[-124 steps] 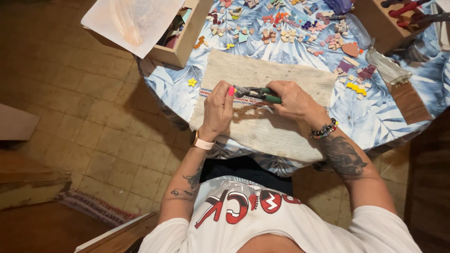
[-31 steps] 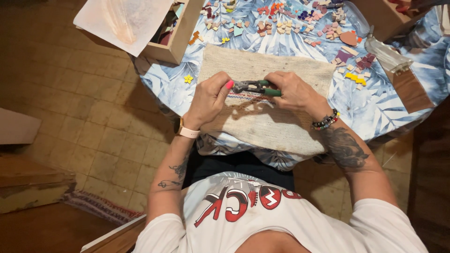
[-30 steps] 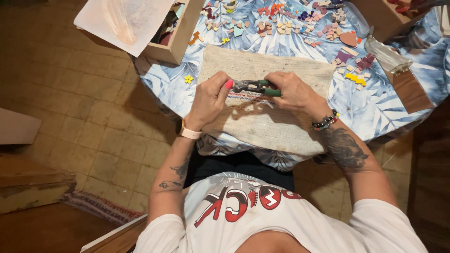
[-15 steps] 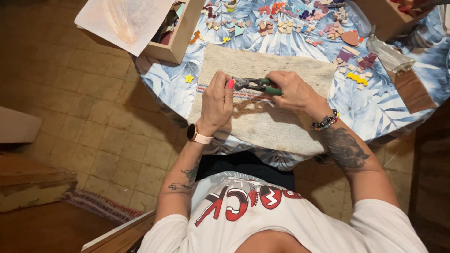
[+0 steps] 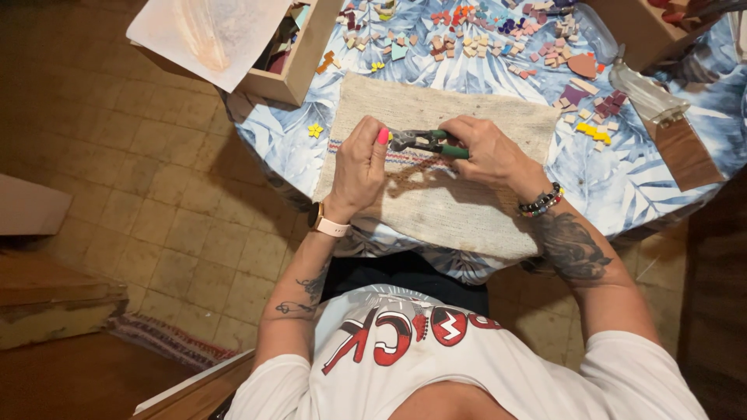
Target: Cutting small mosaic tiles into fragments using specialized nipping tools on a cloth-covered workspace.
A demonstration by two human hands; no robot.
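Where the round table (image 5: 661,194) wears its blue leaf-print cover, a beige woven cloth (image 5: 436,194) lies spread in front of the seated person. Wooden box (image 5: 299,66) at the far left edge, a sheet of paper (image 5: 210,31) draped over it. Small coloured tile pieces (image 5: 475,39) scattered beyond the cloth. Right hand (image 5: 486,152) clenched around green-handled pliers (image 5: 426,142), held just above the cloth's middle. Left hand (image 5: 359,163), pink-nailed, pinches at the pliers' metal tip; whatever sits between its fingers is too small to tell.
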